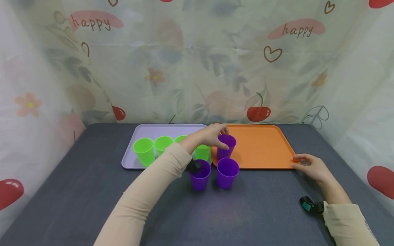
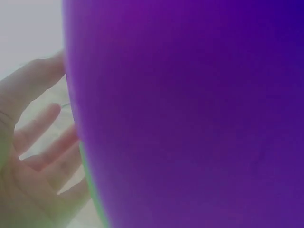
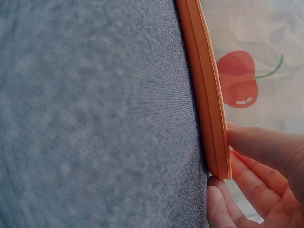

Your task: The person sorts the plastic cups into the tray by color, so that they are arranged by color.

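Note:
My left hand [image 1: 213, 136] is at a purple cup [image 1: 226, 147] standing upright on the left part of the orange tray [image 1: 261, 147]. Its thumb lies across the cup's near side, and the fingers reach behind the far rim. Two more purple cups stand on the table in front: one on the right [image 1: 227, 173], the other [image 1: 200, 180] partly behind the wrist camera. Purple plastic [image 2: 190, 114] fills most of the left wrist view, hiding some fingertips. With thumb and fingers, my right hand [image 1: 312, 168] pinches the tray's near right corner; the right wrist view shows the tray edge [image 3: 206, 95].
Beside the orange tray lies a lilac tray [image 1: 172, 128] with several green cups [image 1: 144, 152], some partly behind the left arm. Both trays rest on a dark grey table [image 1: 261, 212]. A printed curtain [image 1: 191, 68] encloses the back and sides.

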A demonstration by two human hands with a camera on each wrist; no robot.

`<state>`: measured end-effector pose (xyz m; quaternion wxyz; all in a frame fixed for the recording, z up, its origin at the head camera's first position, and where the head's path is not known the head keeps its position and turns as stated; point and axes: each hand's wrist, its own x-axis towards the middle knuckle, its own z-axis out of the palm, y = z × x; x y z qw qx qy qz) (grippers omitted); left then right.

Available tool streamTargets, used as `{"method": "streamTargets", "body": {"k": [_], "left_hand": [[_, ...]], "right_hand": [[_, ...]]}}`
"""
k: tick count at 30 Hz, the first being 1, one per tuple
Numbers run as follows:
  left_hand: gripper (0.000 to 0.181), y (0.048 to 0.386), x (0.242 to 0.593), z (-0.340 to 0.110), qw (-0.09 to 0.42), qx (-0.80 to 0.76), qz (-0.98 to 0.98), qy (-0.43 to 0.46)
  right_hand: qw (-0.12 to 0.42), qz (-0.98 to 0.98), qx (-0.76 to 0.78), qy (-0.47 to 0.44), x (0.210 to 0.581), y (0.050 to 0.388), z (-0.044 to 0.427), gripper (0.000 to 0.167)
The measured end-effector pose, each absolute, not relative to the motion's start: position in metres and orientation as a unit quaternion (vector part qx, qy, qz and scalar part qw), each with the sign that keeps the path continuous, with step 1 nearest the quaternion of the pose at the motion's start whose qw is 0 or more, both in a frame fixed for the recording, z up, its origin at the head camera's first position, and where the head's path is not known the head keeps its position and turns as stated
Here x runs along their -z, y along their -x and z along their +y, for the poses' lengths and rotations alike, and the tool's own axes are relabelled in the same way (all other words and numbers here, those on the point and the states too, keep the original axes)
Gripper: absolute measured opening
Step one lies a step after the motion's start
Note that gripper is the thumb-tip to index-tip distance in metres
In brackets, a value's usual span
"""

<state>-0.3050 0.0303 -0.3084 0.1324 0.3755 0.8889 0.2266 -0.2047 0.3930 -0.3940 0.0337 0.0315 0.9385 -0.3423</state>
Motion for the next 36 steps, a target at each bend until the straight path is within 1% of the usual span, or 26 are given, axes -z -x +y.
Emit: {"method": "streamTargets", "body": {"k": [6, 9, 11, 17, 21, 26, 31, 36], "left_hand": [[0.056, 0.305, 0.306, 0.030, 0.138, -0.213, 0.893, -0.371], [0.058, 0.304, 0.302, 0.029, 0.133, -0.208, 0.895, -0.372], [0.055, 0.302, 0.297, 0.028, 0.126, -0.210, 0.894, -0.375], [0.040, 0.290, 0.283, 0.021, 0.100, -0.224, 0.885, -0.395], [0.038, 0.279, 0.281, 0.008, 0.096, -0.239, 0.880, -0.400], [0.037, 0.263, 0.285, -0.015, 0.082, -0.258, 0.876, -0.399], [0.031, 0.250, 0.294, -0.035, 0.058, -0.289, 0.870, -0.395], [0.030, 0.240, 0.306, -0.048, 0.052, -0.307, 0.862, -0.399]], "right_hand": [[0.036, 0.940, 0.338, -0.032, 0.394, 0.205, 0.393, 0.058], [0.037, 0.939, 0.339, -0.032, 0.394, 0.205, 0.393, 0.057], [0.038, 0.939, 0.340, -0.033, 0.394, 0.205, 0.393, 0.057], [0.035, 0.940, 0.338, -0.030, 0.394, 0.204, 0.394, 0.056], [0.031, 0.940, 0.339, -0.027, 0.394, 0.204, 0.394, 0.056], [0.029, 0.940, 0.340, -0.027, 0.395, 0.205, 0.393, 0.057], [0.030, 0.939, 0.341, -0.030, 0.396, 0.206, 0.393, 0.057], [0.030, 0.940, 0.339, -0.030, 0.395, 0.205, 0.393, 0.056]]}}
